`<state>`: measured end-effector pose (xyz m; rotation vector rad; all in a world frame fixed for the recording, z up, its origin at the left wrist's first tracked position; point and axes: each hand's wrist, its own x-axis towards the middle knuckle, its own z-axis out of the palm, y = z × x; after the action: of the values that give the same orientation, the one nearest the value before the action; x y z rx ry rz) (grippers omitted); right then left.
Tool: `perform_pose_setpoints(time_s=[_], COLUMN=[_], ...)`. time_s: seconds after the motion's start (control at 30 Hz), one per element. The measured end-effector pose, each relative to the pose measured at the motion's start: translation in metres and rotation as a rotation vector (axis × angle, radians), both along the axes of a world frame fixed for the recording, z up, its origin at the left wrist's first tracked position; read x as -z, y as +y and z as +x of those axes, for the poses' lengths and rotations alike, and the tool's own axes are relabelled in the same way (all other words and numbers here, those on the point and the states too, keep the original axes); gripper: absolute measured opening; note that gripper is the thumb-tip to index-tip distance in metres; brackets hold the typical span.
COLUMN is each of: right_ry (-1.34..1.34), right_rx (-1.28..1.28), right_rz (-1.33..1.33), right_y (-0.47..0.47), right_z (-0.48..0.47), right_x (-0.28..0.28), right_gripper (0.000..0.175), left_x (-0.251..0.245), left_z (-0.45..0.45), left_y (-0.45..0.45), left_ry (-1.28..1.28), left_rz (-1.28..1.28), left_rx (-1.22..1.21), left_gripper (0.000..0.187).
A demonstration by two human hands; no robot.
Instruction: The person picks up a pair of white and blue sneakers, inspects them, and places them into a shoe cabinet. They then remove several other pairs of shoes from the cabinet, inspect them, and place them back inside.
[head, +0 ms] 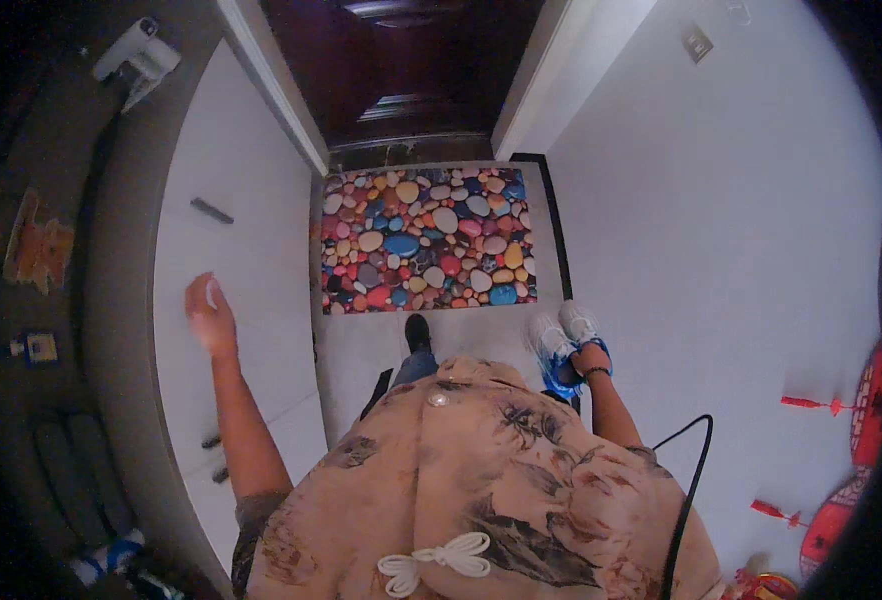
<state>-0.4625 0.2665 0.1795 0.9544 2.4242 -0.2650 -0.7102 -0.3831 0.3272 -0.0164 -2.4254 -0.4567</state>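
My right hand, with a dark bracelet at the wrist, grips a pair of white sneakers with blue openings, low beside the right wall. The fingers close around the heel ends, and the toes point away from me. Out to the left, my left hand is raised in front of a white cabinet door, slightly blurred. Its thumb and fingers are apart, with a pale gap between them. A short dark handle sits on the door just beyond that hand. Whether the hand touches the door is unclear.
A doormat printed with coloured pebbles lies before a dark door. A black shoe is on my foot. Red hanging ornaments are on the right wall. A black cable loops beside me. More dark handles are at lower left.
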Motion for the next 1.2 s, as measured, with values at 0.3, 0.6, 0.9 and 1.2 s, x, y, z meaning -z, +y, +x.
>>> perform_pose_setpoints(time_s=[0.3, 0.6, 0.9, 1.2], right_ry=[-0.093, -0.056, -0.062, -0.159], right_rx=[0.241, 0.171, 0.067, -0.045], right_rz=[0.026, 0.037, 0.018, -0.007], right_y=[-0.018, -0.002, 0.0, 0.034], right_z=[-0.016, -0.064, -0.086, -0.07], right_x=[-0.018, -0.007, -0.001, 0.024], right_gripper=[0.043, 0.044, 0.039, 0.045], left_x=[-0.029, -0.032, -0.043, -0.035], left_z=[-0.116, -0.117, -0.118, -0.142], left_y=[-0.042, -0.04, -0.031, 0.007], left_ry=[0.041, -0.029, -0.047, -0.486], left_rz=[-0.104, -0.17, -0.144, 0.027], left_rx=[-0.085, -0.057, -0.015, -0.381], left_gripper=[0.015, 0.018, 0.019, 0.039])
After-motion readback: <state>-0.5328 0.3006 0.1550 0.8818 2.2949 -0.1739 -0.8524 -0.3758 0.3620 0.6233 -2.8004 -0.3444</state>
